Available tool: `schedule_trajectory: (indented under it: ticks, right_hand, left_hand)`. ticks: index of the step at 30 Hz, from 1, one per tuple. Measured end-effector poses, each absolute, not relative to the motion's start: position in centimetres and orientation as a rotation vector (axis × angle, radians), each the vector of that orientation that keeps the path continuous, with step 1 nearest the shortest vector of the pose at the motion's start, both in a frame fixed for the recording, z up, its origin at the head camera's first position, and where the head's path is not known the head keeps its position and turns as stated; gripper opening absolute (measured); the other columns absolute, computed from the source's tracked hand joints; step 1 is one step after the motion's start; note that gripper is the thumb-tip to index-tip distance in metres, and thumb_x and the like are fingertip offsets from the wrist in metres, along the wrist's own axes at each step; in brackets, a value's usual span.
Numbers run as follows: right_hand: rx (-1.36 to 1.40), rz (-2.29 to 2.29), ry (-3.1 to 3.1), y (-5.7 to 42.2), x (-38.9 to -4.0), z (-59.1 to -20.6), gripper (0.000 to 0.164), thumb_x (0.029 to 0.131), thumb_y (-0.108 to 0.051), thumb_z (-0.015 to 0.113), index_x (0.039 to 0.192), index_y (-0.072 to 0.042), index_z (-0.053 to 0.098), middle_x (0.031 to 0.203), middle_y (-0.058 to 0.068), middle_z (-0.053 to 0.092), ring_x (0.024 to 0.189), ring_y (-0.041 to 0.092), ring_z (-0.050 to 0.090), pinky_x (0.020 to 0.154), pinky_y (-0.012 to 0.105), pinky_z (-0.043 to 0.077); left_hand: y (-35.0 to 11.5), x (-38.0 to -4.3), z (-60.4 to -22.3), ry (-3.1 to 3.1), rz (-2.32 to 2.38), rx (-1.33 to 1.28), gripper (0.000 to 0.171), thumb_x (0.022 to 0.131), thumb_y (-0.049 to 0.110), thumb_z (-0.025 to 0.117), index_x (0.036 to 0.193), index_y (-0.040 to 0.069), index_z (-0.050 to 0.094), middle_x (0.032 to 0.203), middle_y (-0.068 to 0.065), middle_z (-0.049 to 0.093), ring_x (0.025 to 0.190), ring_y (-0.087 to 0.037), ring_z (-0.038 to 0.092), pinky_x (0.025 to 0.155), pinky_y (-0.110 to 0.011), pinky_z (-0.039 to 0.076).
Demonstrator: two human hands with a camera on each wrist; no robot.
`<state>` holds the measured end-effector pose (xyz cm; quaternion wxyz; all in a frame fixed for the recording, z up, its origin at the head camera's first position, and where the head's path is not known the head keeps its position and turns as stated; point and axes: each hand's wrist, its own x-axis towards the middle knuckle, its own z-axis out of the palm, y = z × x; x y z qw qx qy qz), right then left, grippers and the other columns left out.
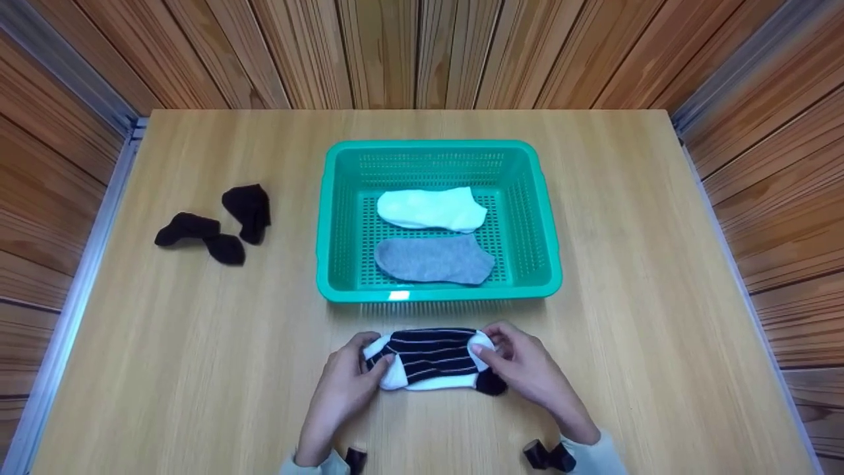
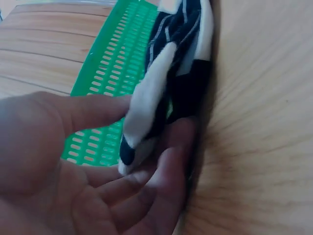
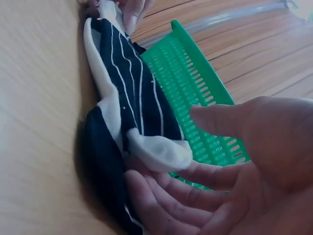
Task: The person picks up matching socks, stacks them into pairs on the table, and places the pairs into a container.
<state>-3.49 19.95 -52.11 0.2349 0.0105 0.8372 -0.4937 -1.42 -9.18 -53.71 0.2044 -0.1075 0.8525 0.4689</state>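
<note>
A black sock with thin white stripes and white ends (image 1: 435, 353) lies flat in front of the basket. Beneath it shows another sock, white along its edge with a black end (image 1: 491, 382). At the striped sock's left end, my left hand (image 1: 346, 379) pinches the white patch between thumb (image 2: 105, 110) and fingers. My right hand (image 1: 527, 366) is at the other end, its fingers (image 3: 181, 200) curled under the white tip. In the right wrist view the right thumb (image 3: 215, 120) stands a little off the cloth. The lower sock is mostly hidden.
Beyond the socks stands a green plastic basket (image 1: 438, 296), holding a white sock (image 1: 428, 209) and a grey sock (image 1: 432, 258) side by side. Two black socks, one folded (image 1: 249, 211) and one stretched (image 1: 191, 227), lie on the wooden table (image 1: 659, 297) at left. Wood-patterned walls surround the table's back and sides.
</note>
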Motion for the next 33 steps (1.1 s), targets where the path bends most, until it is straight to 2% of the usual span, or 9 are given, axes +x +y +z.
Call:
schedule_trajectory:
  ticks: [2,7,14,17,20,24,28,31,33]
  right_hand:
    - [-0.013,-1.311,2.350,19.7,-3.6,-52.4,0.026,0.099,-0.026,0.073,0.116,-0.006,0.067,0.098,0.007,0.071,0.081,0.013,0.064,0.064,0.022,0.051]
    - [-0.009,-1.377,2.361,20.4,-4.0,-52.8,0.017,0.093,-0.013,0.079,0.105,-0.005,0.071,0.092,0.007,0.072,0.080,0.011,0.064,0.069,0.021,0.053]
    - [-0.042,-1.606,2.218,22.1,-4.3,-52.2,0.021,0.089,-0.001,0.077,0.107,0.004,0.069,0.103,0.019,0.074,0.089,0.011,0.070,0.079,0.022,0.059]
    - [-0.086,-1.574,2.226,22.1,-4.1,-52.1,0.023,0.091,-0.006,0.079,0.110,0.002,0.069,0.104,0.018,0.073,0.090,0.009,0.068,0.080,0.022,0.057]
    - [-0.093,-1.491,2.273,21.5,-3.8,-52.2,0.021,0.094,-0.015,0.078,0.110,-0.003,0.071,0.100,0.010,0.071,0.085,0.006,0.063,0.076,0.020,0.052]
    - [-0.026,-1.398,2.358,20.7,-3.3,-52.5,0.014,0.097,-0.025,0.076,0.097,-0.011,0.073,0.081,-0.003,0.060,0.072,0.006,0.051,0.066,0.019,0.041]
    - [0.011,-1.391,2.378,20.4,-3.2,-52.8,0.035,0.099,-0.034,0.074,0.077,-0.009,0.063,0.068,-0.006,0.043,0.063,0.005,0.043,0.060,0.018,0.033]
    - [0.036,-1.395,2.363,20.5,-3.3,-52.9,0.048,0.100,-0.038,0.072,0.069,-0.005,0.055,0.064,-0.007,0.041,0.059,0.004,0.043,0.057,0.018,0.033]
    - [0.067,-1.390,2.356,20.6,-3.3,-53.0,0.051,0.100,-0.038,0.072,0.067,-0.004,0.055,0.062,-0.007,0.043,0.057,0.004,0.043,0.056,0.017,0.033]
  left_hand:
    - [-9.1,-1.4,-53.7,2.399,1.308,-0.315,0.040,0.096,0.022,0.076,0.131,0.005,0.067,0.117,-0.009,0.073,0.097,-0.018,0.063,0.089,-0.037,0.054]
    - [-9.8,-1.4,-53.1,2.344,1.444,-0.353,0.033,0.094,0.012,0.077,0.125,0.005,0.067,0.097,-0.006,0.068,0.082,-0.016,0.058,0.069,-0.024,0.047]
    - [-10.9,-1.6,-52.5,2.225,1.654,-0.313,0.045,0.092,0.007,0.078,0.134,0.003,0.063,0.099,-0.009,0.068,0.082,-0.016,0.057,0.069,-0.021,0.049]
    - [-10.6,-1.7,-52.7,2.205,1.578,-0.236,0.046,0.093,0.014,0.078,0.137,0.005,0.064,0.101,-0.008,0.069,0.083,-0.016,0.059,0.069,-0.021,0.050]
    - [-9.9,-1.7,-52.9,2.219,1.497,-0.149,0.041,0.095,0.025,0.079,0.130,0.007,0.067,0.101,-0.005,0.070,0.085,-0.015,0.060,0.071,-0.022,0.049]
    - [-8.8,-1.6,-53.1,2.238,1.519,-0.124,0.040,0.095,0.040,0.078,0.114,0.008,0.064,0.096,-0.003,0.067,0.087,-0.015,0.058,0.076,-0.024,0.046]
    - [-8.0,-1.6,-53.4,2.191,1.664,-0.151,0.037,0.097,0.035,0.076,0.110,0.005,0.059,0.092,-0.003,0.068,0.083,-0.014,0.059,0.076,-0.023,0.046]
    - [-7.5,-1.8,-53.8,2.187,1.743,-0.145,0.031,0.099,0.025,0.075,0.112,0.002,0.057,0.091,-0.006,0.073,0.078,-0.012,0.062,0.072,-0.022,0.049]
    - [-7.3,-1.9,-54.0,2.210,1.743,-0.148,0.030,0.098,0.020,0.075,0.114,0.001,0.059,0.093,-0.008,0.076,0.076,-0.012,0.064,0.071,-0.023,0.051]
